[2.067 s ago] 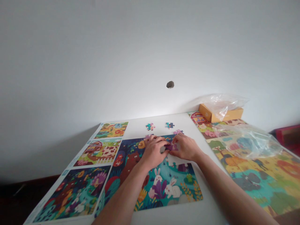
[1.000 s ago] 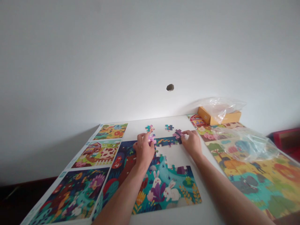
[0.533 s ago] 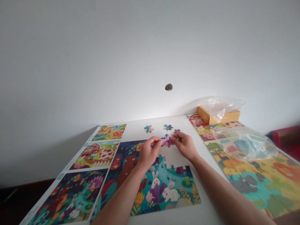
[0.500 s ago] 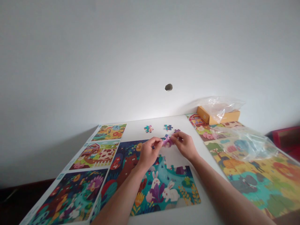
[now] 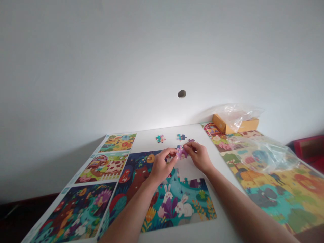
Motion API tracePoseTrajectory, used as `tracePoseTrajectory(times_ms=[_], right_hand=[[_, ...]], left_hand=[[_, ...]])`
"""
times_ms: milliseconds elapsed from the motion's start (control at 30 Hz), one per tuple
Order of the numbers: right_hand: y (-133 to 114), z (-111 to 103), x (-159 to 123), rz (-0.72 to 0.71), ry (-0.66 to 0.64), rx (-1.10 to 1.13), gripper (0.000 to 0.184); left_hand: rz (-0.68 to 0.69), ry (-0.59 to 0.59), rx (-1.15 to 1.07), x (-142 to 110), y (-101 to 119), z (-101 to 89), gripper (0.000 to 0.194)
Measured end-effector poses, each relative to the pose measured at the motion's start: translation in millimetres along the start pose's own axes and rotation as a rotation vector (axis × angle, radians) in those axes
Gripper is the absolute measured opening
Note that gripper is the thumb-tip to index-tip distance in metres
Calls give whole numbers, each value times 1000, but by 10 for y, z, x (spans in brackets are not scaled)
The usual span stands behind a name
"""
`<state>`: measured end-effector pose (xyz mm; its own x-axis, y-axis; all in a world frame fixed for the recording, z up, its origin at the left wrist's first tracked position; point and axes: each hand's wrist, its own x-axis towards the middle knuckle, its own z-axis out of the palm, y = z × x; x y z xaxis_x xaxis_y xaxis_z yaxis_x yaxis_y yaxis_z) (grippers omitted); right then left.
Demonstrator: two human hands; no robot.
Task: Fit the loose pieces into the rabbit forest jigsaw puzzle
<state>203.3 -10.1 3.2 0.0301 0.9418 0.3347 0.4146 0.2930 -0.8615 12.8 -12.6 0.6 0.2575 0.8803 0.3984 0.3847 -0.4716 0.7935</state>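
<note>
While both hands are up at the far part of the forest puzzle (image 5: 174, 202), they've got 1 purple piece (image 5: 181, 152) between them — it's right above the puzzle's white gap in the view. Right hand (image 5: 199, 158) is pinched closed on its right side. Left hand (image 5: 162, 165) is loosely curled, thumb and finger a bit apart at its left edge, can't tell if it's actually gripping. 2 loose pieces (image 5: 160, 138) lie farther back on the white bench (image 5: 146, 141), plus a purple one (image 5: 191, 141) partly behind the right hand. Picture sheet (image 5: 102, 166) on the left, yellow box (image 5: 243, 126) far right.
</note>
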Motion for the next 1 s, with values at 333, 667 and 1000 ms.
tracePoseTrajectory(times_ms=[333, 667, 1000], right_hand=[[0, -1, 3, 11, 6, 46, 31], [7, -27, -24, -8, -65, 152, 34], [-64, -53, -46, -34, -99, 210, 42]], left_hand=[[89, 13, 104, 18, 23, -16, 19], [86, 98, 134, 20, 4, -10, 15], [93, 118, 153, 23, 16, -16, 14]])
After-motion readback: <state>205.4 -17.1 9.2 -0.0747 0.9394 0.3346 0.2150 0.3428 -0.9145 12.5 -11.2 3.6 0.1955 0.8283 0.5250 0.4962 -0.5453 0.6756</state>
